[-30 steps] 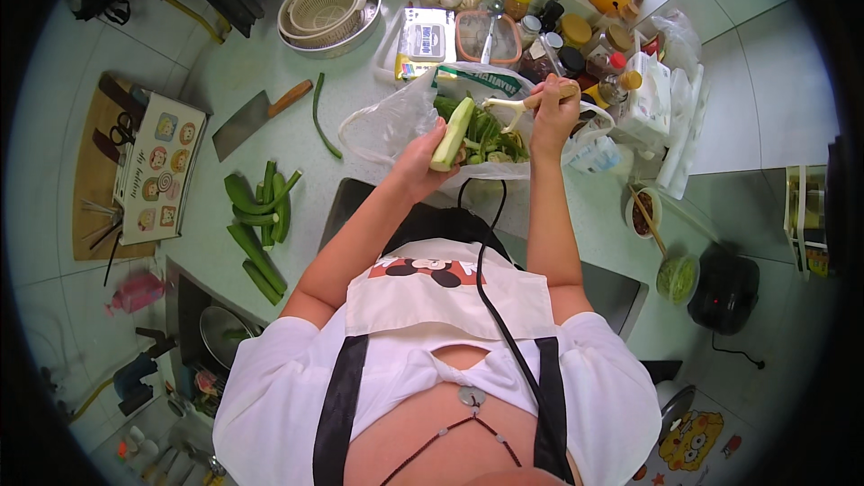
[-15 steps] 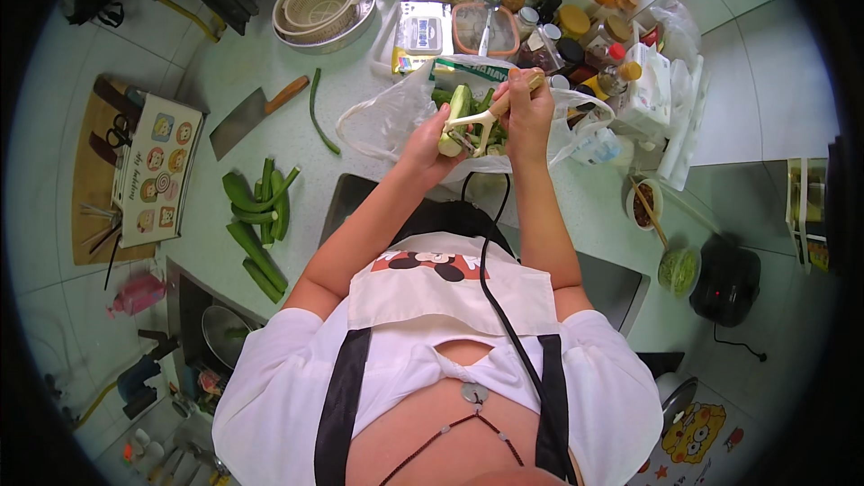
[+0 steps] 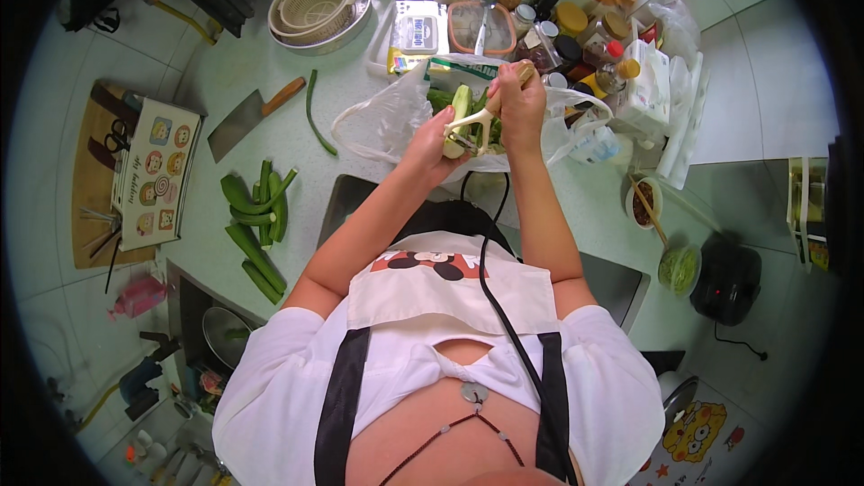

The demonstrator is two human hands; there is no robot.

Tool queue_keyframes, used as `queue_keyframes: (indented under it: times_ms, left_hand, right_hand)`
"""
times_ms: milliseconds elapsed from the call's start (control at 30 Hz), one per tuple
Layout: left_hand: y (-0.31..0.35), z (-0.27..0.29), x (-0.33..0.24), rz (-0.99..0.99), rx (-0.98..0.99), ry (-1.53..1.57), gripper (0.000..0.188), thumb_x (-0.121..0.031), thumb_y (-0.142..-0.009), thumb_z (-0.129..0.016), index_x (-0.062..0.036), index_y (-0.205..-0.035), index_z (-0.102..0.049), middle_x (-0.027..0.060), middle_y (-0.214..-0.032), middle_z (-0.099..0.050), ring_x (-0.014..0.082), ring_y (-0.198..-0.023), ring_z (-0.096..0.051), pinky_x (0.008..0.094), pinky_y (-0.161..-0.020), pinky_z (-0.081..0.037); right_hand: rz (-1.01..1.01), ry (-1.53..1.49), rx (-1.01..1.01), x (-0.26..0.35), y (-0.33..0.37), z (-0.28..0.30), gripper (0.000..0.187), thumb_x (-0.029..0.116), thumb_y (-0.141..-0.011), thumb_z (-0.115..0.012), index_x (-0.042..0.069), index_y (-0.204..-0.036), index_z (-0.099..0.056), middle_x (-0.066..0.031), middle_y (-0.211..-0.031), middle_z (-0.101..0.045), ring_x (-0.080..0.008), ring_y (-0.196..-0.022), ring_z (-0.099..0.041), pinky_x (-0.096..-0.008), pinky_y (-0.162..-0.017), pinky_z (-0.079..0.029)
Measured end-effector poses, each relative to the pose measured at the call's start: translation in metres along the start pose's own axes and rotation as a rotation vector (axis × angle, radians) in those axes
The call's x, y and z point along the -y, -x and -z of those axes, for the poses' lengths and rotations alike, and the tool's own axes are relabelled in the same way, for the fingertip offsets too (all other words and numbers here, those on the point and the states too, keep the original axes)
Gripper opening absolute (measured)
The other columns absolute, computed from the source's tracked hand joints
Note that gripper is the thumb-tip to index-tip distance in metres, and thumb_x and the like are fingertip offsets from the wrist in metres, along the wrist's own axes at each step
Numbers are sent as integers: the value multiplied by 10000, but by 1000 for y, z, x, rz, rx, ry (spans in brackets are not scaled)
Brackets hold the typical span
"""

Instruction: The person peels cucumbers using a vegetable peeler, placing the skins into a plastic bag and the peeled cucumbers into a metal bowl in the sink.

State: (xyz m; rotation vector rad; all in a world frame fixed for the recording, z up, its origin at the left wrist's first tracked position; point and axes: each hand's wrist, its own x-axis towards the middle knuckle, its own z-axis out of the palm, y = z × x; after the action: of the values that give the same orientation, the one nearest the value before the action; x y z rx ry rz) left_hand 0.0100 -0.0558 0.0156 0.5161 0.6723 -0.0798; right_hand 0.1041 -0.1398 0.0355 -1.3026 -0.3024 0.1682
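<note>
Over a white plastic bag (image 3: 382, 123), my left hand (image 3: 428, 146) grips a partly peeled green gourd (image 3: 462, 101), pale where its skin is off. Closed round the handle of a cream Y-shaped peeler (image 3: 491, 112) is my right hand (image 3: 522, 117). The peeler's head lies across the lower part of the gourd, just beside my left fingers. Green peelings show in the bag below, partly hidden by my hands. Several dark green gourd pieces (image 3: 254, 247) lie on the counter to the left.
A cleaver (image 3: 238, 124) and a thin green strip (image 3: 311, 117) lie left of the bag. Nested strainers (image 3: 315, 4) stand at the back left. Jars and bottles (image 3: 571, 22) crowd the back right, with small bowls (image 3: 677, 268) on the right. A black cable (image 3: 484, 261) hangs down my front.
My right hand has shifted slightly left with the peeler, and the handle is tilted a little more upright. My left hand and the gourd have barely moved.
</note>
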Motion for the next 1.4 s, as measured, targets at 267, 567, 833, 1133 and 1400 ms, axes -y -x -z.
queue_keyframes:
  times_ms: [267,567,833,1133,1400]
  left_hand:
    - [4,6,6,38,98,-13,222,-300,-895,-436,-99,-973,-488,47,-793,-512,142,-671,-486,265,-555,-423]
    - [2,26,-3,161,249,92,258,-319,-900,-423,-80,-987,-467,56,-787,-479,129,-637,-450,240,-534,-388]
    - [14,28,-10,59,204,-3,304,-359,-897,-412,-88,-1023,-466,56,-845,-512,129,-640,-456,245,-553,-399]
    - [14,30,-7,-54,239,-180,358,-226,-801,-476,-110,-1139,-461,15,-869,-497,112,-710,-468,244,-584,-400]
    - [27,6,-4,-99,189,-505,442,-171,-763,-435,-108,-1200,-433,9,-857,-477,94,-694,-445,226,-560,-380]
  right_hand:
    - [36,-45,-102,-8,-15,13,151,166,-823,-541,51,-779,-453,-26,-595,-501,-83,-498,-465,-204,-485,-385]
    - [33,-61,-204,-38,-35,31,150,158,-828,-537,60,-772,-439,-25,-605,-505,-85,-506,-471,-208,-491,-393]
    - [282,244,-144,-10,-22,30,168,187,-834,-549,50,-808,-455,-30,-650,-541,-90,-533,-517,-224,-538,-428]
    - [214,51,-167,14,-9,32,187,196,-826,-560,46,-847,-450,-36,-662,-526,-91,-569,-500,-202,-535,-407]
    - [84,25,-19,-7,-6,12,146,172,-844,-510,51,-816,-432,-35,-651,-505,-93,-558,-490,-213,-525,-406]
